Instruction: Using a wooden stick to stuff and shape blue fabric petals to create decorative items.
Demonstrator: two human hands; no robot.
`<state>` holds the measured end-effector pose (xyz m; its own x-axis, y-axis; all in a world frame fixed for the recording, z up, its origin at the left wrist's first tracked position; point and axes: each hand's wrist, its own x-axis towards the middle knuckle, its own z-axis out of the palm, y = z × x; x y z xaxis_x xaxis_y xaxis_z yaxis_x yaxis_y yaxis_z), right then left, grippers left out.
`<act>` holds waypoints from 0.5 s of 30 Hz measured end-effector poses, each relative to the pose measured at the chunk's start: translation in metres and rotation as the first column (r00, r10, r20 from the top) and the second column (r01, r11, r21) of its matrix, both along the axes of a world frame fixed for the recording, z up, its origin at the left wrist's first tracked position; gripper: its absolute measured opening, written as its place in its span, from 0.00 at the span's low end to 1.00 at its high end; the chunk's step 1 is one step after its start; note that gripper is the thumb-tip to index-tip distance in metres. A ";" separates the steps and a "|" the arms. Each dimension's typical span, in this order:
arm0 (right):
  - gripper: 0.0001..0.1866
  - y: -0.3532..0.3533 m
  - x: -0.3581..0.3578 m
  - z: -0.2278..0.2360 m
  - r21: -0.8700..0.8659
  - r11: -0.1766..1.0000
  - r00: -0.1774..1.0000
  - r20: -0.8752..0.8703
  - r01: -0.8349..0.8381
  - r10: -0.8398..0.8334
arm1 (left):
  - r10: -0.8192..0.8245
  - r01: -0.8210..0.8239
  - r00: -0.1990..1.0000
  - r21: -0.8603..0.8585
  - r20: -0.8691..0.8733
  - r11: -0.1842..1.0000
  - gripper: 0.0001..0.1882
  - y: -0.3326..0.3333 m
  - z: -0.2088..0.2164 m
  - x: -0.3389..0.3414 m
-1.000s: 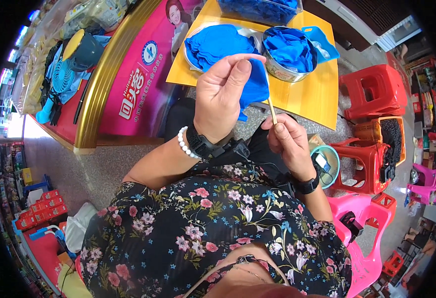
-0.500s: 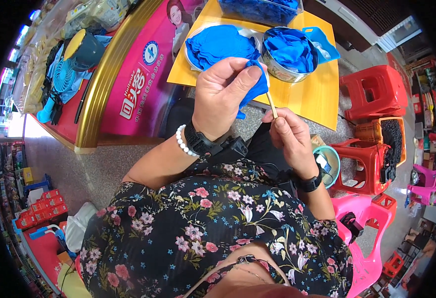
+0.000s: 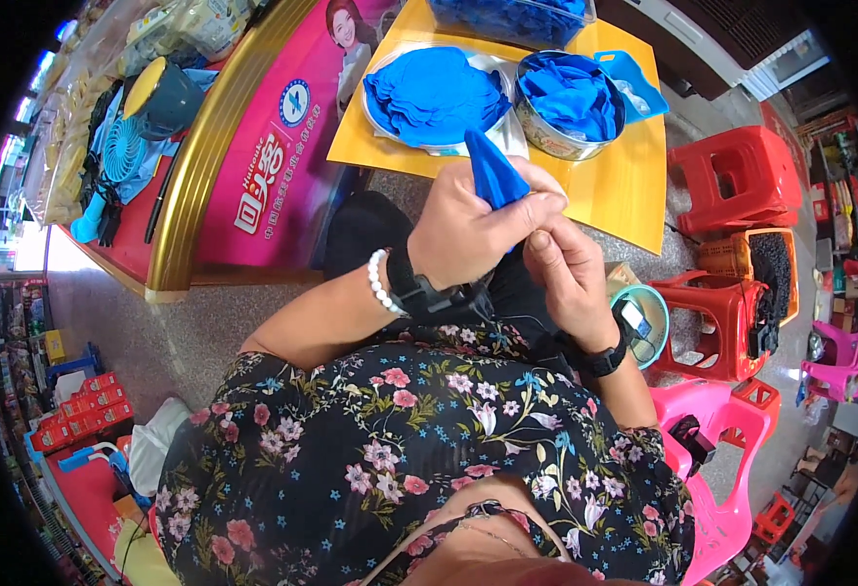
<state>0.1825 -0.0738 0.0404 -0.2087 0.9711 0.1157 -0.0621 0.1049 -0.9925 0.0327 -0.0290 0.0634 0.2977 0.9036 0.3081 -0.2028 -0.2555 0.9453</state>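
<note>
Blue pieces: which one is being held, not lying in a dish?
The pointed blue piece pinched between the left hand and right hand. The other blue pieces lie heaped on the flat plate and in the round metal bowl on the yellow board.

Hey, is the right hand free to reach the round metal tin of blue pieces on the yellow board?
Probably not yet: the right hand is pinched with the left hand on a blue piece. The tin sits just beyond, nothing between.

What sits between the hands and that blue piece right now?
Nothing visible: the left hand pinches the blue piece directly, and the right hand touches the left hand's fingers just below it.
</note>
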 end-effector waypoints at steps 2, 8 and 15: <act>0.11 0.002 0.001 0.003 0.017 0.996 0.996 0.007 -0.084 0.084 | -0.014 0.015 0.999 -0.008 0.050 1.000 0.03 0.000 0.002 0.000; 0.12 0.007 0.006 0.001 -0.069 0.993 0.989 -0.126 -0.092 0.082 | -0.060 0.073 0.987 -0.082 0.149 0.994 0.09 0.006 0.013 -0.011; 0.14 0.002 0.003 -0.003 -0.053 0.998 0.991 -0.130 -0.044 0.037 | 0.233 -0.255 0.964 0.195 0.131 0.947 0.06 0.018 0.003 -0.006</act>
